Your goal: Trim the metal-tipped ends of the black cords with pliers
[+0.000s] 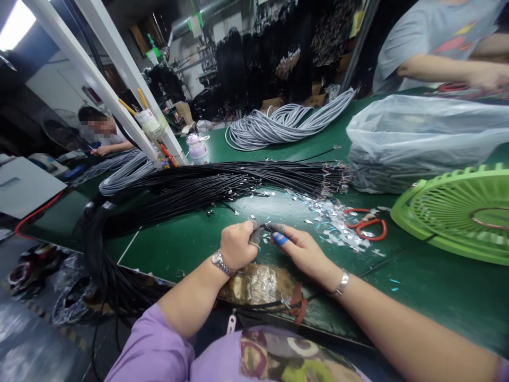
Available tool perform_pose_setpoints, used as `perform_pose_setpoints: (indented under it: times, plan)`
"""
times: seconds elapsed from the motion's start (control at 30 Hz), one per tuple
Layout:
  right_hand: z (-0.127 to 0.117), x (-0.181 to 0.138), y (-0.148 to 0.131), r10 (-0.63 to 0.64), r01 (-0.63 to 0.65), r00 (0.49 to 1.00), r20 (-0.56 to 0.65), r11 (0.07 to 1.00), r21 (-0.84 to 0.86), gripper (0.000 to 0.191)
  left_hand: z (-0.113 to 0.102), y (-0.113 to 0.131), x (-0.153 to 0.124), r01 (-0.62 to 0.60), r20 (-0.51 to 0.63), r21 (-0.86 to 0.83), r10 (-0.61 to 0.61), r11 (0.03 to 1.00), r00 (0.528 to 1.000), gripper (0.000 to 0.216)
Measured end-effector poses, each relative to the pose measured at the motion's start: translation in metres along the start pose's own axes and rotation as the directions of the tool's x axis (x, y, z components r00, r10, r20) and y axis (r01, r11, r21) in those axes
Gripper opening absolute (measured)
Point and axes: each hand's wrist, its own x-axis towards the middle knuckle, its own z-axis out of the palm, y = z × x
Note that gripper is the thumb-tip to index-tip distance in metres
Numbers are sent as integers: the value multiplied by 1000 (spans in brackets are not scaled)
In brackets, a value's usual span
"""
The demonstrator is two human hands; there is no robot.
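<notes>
Black cable (263, 226) is being pinched just over the green table (437, 289) by the left hand (237, 244), with its fingers being held closed around it. The right hand (305, 249) is being held right up against that spot, fingers narrow and a blue wrap being worn on one, but whether the cable's actually being gripped there can't be told, it's too small. Beyond both hands, a fat bundle of black cables (254, 175) is being supported by the table, shiny scraps (338, 217) are being strewn near its ends, and red-handled scissors (362, 225) are being touched by them.
</notes>
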Motion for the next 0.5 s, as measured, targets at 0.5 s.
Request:
perform_pose_setpoints:
  times: [0.5]
  plan:
    - [3, -3, 3, 116, -128, 990, 83, 981, 148, 40, 1, 1, -2, -121, -106, 70, 127, 990, 986, 14]
